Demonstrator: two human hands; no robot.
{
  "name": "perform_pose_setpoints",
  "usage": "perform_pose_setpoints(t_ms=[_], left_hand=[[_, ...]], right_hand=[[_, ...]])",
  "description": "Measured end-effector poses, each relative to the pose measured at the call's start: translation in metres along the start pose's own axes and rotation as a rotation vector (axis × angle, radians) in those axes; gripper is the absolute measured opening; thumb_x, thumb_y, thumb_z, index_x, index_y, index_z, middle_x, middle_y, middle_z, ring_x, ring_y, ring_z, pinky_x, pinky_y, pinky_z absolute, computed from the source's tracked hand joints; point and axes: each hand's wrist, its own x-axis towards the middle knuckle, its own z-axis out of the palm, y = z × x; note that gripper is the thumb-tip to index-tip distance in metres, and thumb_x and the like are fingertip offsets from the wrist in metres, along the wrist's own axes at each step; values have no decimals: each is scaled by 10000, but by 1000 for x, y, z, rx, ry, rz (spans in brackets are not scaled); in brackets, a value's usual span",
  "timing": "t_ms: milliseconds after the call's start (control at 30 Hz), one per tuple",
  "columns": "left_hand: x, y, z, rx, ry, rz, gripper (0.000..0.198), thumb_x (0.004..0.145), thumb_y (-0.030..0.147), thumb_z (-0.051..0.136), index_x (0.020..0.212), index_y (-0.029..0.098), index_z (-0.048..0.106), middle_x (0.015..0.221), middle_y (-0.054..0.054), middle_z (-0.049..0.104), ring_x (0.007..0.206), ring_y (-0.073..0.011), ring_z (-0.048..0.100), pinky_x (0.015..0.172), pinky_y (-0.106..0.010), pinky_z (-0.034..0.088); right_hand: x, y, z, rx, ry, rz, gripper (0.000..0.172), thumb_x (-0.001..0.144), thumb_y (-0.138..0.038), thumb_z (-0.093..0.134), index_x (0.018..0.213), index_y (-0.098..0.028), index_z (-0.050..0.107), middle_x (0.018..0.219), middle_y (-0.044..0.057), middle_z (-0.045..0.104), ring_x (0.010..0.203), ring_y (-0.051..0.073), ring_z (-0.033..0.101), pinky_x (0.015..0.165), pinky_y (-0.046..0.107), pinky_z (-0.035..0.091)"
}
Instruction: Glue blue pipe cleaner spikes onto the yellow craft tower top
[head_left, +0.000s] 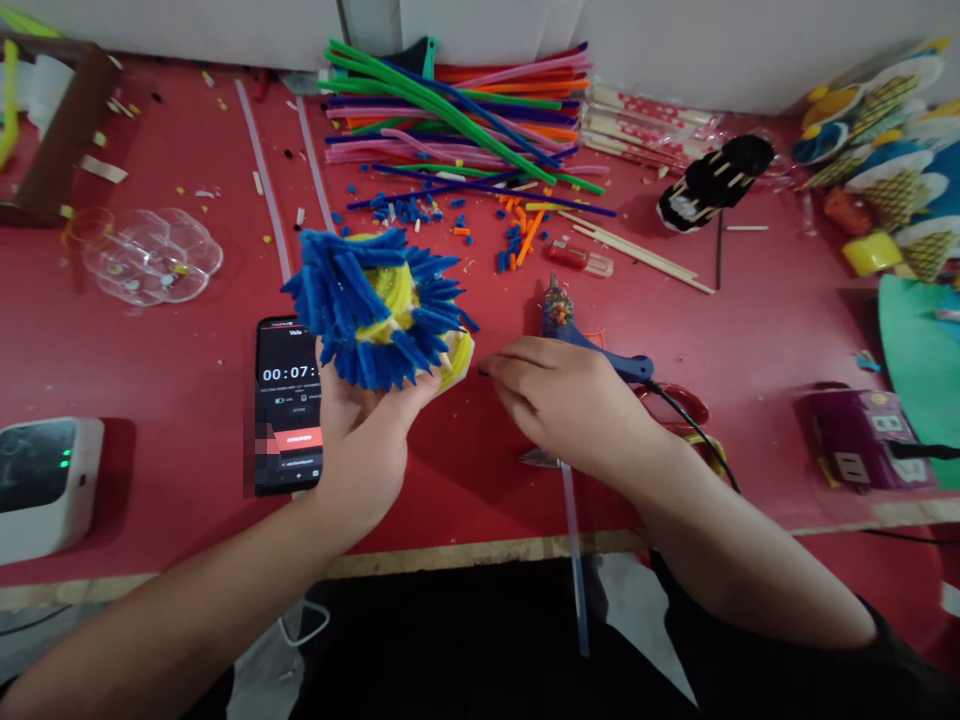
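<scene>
My left hand (367,450) is wrapped round a pipe-cleaner craft piece (375,320), held up above the table. Spiky blue chenille stems ring its yellow middle, and a yellow part with a pale edge sticks out on the right. My right hand (544,390) hovers just right of it, fingertips pinched together. A small dark bit shows at those fingertips, too little to name. Behind this hand lies a blue hot glue gun (559,310), nozzle pointing away from me. Scissors with a red handle (686,400) lie partly hidden under my right forearm.
Bundled coloured pipe cleaners (457,120) lie at the back, with blue and orange clippings in front. A phone (289,400) showing a timer lies left of my left hand. A clear flower-shaped tray (154,258), a black figure (716,180), wooden sticks (637,255) and a purple box (862,437) surround the workspace.
</scene>
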Motion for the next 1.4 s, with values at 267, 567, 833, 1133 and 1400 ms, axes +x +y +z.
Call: perform_pose_setpoints(t_ms=[267,567,833,1133,1400], left_hand=[[-3,-3,-3,1,-16,-26,452,742,261,929,1115,326,681,1129,9,746,1145,-251,722,1106,-471,549],[-5,-1,-4,23,-67,-88,442,745,304,935,1090,401,677,1130,36,763,1123,-252,737,1075,-477,607],[-6,3,-1,36,-73,-150,532,694,388,979,1116,411,655,1158,57,758,1170,-256,733,1102,-484,603],[-8,0,0,11,-148,-148,551,713,335,966,1178,380,674,1137,27,775,1067,-239,771,1014,-438,651],[-10,1,0,-3,-206,-174,543,672,354,985,1123,310,685,1113,-21,801,1018,-264,783,936,-448,680]], right_hand=[[-2,-5,0,45,31,189,348,980,-129,453,1223,-166,699,797,57,767,704,213,713,581,293,479],[-5,-6,-10,443,627,238,232,989,-135,604,1006,-286,779,956,31,815,901,208,797,820,371,671],[-1,-11,-10,1008,778,405,239,894,-80,765,946,-309,808,819,-56,792,737,144,804,680,267,699],[-2,-10,-11,966,819,341,191,904,-113,767,980,-283,805,867,-36,771,739,122,783,654,246,690],[-4,-10,-13,830,954,303,212,954,-175,713,1051,-351,782,935,-15,691,836,161,759,736,337,688]])
